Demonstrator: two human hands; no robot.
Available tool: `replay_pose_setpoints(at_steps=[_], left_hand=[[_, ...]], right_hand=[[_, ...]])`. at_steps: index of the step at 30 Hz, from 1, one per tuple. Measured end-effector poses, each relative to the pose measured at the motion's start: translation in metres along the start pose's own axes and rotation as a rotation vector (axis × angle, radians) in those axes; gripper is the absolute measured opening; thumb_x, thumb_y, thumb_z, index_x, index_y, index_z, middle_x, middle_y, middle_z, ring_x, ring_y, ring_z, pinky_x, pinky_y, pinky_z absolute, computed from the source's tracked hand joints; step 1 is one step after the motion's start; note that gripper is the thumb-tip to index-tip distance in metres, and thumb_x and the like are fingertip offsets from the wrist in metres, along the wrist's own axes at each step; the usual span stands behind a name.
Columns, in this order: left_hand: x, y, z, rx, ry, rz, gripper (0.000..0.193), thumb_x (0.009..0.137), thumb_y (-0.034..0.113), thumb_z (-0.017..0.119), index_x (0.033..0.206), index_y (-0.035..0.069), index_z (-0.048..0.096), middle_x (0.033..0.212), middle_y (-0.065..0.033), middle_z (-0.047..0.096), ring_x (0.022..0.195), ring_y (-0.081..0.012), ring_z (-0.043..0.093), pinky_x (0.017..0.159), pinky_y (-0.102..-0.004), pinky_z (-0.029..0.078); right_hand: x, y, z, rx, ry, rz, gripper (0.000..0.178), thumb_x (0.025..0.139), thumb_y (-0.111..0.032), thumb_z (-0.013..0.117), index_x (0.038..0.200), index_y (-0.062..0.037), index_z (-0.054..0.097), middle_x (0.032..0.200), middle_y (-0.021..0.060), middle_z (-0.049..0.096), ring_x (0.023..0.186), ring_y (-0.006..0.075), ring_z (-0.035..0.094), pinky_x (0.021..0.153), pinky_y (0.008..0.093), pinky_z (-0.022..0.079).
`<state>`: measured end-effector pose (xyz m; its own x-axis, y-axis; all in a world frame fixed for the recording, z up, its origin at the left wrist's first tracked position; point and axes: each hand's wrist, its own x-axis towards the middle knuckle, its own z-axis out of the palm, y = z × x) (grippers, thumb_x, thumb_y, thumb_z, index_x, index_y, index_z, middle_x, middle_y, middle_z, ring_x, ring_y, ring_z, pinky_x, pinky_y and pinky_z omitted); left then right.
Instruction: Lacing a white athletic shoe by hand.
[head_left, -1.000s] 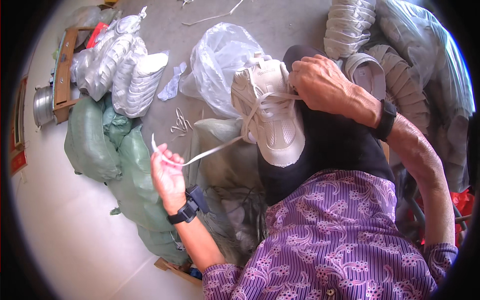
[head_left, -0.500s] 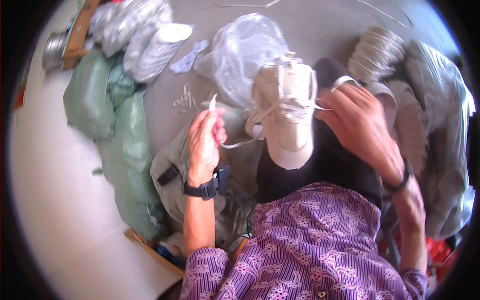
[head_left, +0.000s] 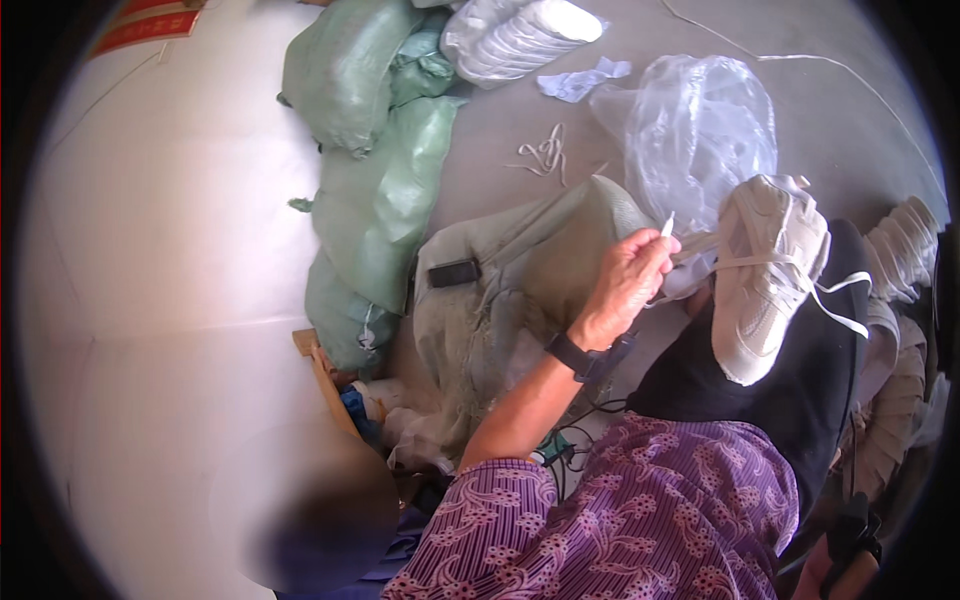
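Observation:
A cream-white sneaker (head_left: 757, 310) rests on the black cloth (head_left: 680, 385) over my thigh, its toe toward me. A flat white shoelace (head_left: 845, 315) crosses its upper, with a loose end hanging on the right side. My left hand (head_left: 632, 275) is beside the shoe's left side, thumb and fingers pinched on a lace end whose white tip points up. Part of the lace between hand and shoe is hard to follow. Of my right arm, only a wrist with a dark band shows at the lower right edge; the hand itself is out of sight.
A clear plastic bag (head_left: 700, 125) and loose laces (head_left: 545, 150) lie on the floor ahead. Green sacks (head_left: 385, 210) and a beige sack (head_left: 500, 260) are to the left. Wrapped white shoe parts (head_left: 520, 38) lie at the back, stacked beige pieces (head_left: 900, 250) at the right.
The view has swung left. My right hand has let go of its lace and dropped toward the lower right; that lace end now hangs free. My left hand still pinches its end.

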<state>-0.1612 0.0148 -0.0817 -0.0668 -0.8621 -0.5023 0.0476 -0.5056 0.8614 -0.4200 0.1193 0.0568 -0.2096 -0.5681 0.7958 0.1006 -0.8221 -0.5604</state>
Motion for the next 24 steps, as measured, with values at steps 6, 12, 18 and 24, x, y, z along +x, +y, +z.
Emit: replay_pose_setpoints(at_steps=[6, 12, 18, 24], left_hand=[[-0.003, -0.003, -0.004, 0.034, 0.025, -0.034, 0.021, 0.093, 0.025, 0.057, 0.093, 0.005, 0.062, 0.070, 0.0033, 0.050, 0.052, -0.0032, 0.043, 0.047, -0.0175, 0.036], [-0.009, -0.007, -0.001, 0.028, 0.002, -0.078, 0.020, 0.093, 0.025, 0.058, 0.093, 0.006, 0.063, 0.070, 0.0030, 0.051, 0.051, -0.0028, 0.043, 0.045, -0.0178, 0.036], [-0.012, -0.004, -0.004, 0.110, 0.006, -0.055, 0.024, 0.094, 0.027, 0.056, 0.096, 0.004, 0.062, 0.070, 0.0030, 0.051, 0.052, -0.0026, 0.044, 0.045, -0.0176, 0.036], [-0.018, -0.010, 0.006, 0.149, -0.029, -0.103, 0.024, 0.095, 0.027, 0.055, 0.097, 0.004, 0.062, 0.072, 0.0026, 0.050, 0.054, -0.0030, 0.044, 0.047, -0.0182, 0.036]], right_hand=[[-0.001, 0.004, 0.013, 0.087, -0.023, 0.038, 0.012, 0.075, -0.020, 0.053, 0.067, -0.0155, 0.045, 0.068, -0.0046, 0.043, 0.058, 0.0096, 0.047, 0.064, 0.0320, 0.044], [-0.001, -0.001, 0.007, 0.110, -0.102, 0.082, 0.010, 0.072, -0.017, 0.052, 0.066, -0.0151, 0.044, 0.069, -0.0039, 0.043, 0.058, 0.0100, 0.046, 0.062, 0.0313, 0.043], [0.006, -0.005, -0.005, 0.104, -0.180, 0.104, 0.009, 0.068, -0.014, 0.052, 0.065, -0.0148, 0.043, 0.070, -0.0032, 0.044, 0.058, 0.0105, 0.046, 0.060, 0.0306, 0.042], [0.014, 0.000, -0.004, 0.125, -0.213, 0.071, 0.010, 0.065, -0.012, 0.051, 0.065, -0.0144, 0.042, 0.071, -0.0025, 0.044, 0.059, 0.0110, 0.045, 0.058, 0.0299, 0.042]])
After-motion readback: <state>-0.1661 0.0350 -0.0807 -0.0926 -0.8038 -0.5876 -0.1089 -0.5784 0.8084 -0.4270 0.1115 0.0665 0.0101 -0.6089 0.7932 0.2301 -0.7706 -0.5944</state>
